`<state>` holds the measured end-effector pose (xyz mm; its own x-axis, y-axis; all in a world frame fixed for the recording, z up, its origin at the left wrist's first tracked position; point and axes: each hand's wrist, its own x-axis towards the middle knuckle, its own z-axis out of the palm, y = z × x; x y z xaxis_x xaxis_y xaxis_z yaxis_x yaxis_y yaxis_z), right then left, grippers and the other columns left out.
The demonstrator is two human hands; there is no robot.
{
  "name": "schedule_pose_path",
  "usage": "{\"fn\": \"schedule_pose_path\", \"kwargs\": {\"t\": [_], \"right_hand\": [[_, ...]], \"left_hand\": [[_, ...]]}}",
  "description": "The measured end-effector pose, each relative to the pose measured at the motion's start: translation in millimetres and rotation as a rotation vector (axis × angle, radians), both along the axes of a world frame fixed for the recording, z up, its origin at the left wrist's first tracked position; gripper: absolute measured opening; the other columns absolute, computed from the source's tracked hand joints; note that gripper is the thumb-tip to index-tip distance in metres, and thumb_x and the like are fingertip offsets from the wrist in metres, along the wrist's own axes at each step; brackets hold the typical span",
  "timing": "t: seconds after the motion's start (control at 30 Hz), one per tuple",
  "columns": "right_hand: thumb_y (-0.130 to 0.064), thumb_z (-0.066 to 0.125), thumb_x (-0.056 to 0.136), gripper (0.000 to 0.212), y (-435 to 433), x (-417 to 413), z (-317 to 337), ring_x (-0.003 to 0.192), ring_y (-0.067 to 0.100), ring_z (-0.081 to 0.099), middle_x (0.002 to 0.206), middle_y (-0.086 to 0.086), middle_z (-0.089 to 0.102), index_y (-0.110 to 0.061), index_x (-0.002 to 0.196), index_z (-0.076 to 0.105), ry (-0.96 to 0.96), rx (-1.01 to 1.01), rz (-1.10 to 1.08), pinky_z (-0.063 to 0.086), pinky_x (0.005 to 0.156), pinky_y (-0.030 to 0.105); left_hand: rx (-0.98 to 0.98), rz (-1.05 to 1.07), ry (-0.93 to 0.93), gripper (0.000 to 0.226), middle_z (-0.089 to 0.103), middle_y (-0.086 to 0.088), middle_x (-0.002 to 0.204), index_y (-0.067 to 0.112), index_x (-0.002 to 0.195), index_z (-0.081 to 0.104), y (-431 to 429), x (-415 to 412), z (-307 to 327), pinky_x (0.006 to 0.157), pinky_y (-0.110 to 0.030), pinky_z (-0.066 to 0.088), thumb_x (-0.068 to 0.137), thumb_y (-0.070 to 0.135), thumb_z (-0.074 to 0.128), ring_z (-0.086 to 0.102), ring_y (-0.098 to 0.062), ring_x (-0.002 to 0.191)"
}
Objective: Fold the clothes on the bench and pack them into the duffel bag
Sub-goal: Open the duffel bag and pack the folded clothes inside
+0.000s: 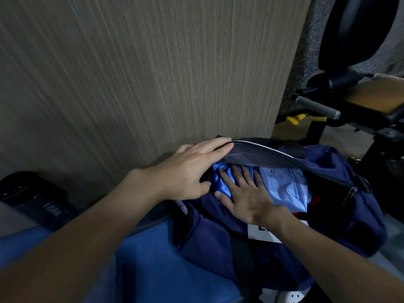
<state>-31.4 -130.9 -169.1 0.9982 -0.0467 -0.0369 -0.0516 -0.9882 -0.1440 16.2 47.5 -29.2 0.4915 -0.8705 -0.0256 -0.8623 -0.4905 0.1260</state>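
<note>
The right hand (247,193), fingers spread, presses flat on the shiny blue garment (284,184) inside the duffel bag (349,215). Most of the garment lies right of those fingers. Just above them, the left hand (192,169) pushes the flap (262,154) up with straight fingers.

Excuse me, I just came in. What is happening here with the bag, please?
A person is packing a navy duffel bag. The left hand rests with straight fingers on the bag's top flap and holds it back from the opening. The right hand lies flat on a shiny blue garment, which is already inside the bag, and seems to press it down. The bag is not zipped yet.
</note>
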Motion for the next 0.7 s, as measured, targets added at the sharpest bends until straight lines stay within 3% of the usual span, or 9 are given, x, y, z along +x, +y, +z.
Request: {"fn": "schedule_pose_path", "kwargs": {"t": [0.17, 0.3, 0.57, 0.7], "right_hand": [[-0.078, -0.015, 0.072, 0.089, 3, 14, -2, 0.147, 0.022, -0.025, 0.16, -0.001, -0.026, -0.039, 0.151, -0.017, 0.03, 0.031, -0.002, -0.007, 0.119, 0.053], [-0.075, -0.004, 0.082, 0.08, 7, 23, -2, 0.146, 0.021, -0.026, 0.159, -0.001, -0.029, -0.038, 0.151, -0.018, 0.067, 0.053, -0.005, -0.009, 0.119, 0.052], [-0.085, -0.03, 0.056, 0.108, 4, -2, -10, 0.145, 0.021, -0.029, 0.159, 0.005, -0.027, -0.037, 0.152, -0.016, -0.05, 0.052, -0.023, -0.007, 0.121, 0.045], [-0.087, -0.03, 0.051, 0.117, 5, -2, -17, 0.145, 0.022, -0.028, 0.159, 0.008, -0.028, -0.03, 0.152, -0.018, -0.031, 0.115, -0.064, -0.008, 0.121, 0.044]], "left_hand": [[-0.08, -0.005, 0.0, 0.096, -0.005, 0.02, 0.165, 0.027, 0.16, 0.003, 0, -4, 4, 0.122, -0.041, 0.014, 0.087, 0.013, 0.064, -0.001, 0.0, 0.151], [-0.075, -0.008, -0.009, 0.096, -0.004, 0.019, 0.165, 0.027, 0.16, 0.003, 0, -2, 6, 0.122, -0.045, 0.016, 0.087, 0.013, 0.064, 0.0, -0.001, 0.151], [-0.071, -0.011, -0.016, 0.097, -0.006, 0.021, 0.164, 0.029, 0.16, 0.0, 2, 0, 7, 0.122, -0.043, 0.015, 0.087, 0.016, 0.064, 0.0, -0.001, 0.151], [-0.067, -0.011, -0.002, 0.097, -0.006, 0.021, 0.164, 0.029, 0.16, 0.001, 0, -2, 5, 0.122, -0.043, 0.016, 0.087, 0.016, 0.064, 0.0, -0.001, 0.151]]}}
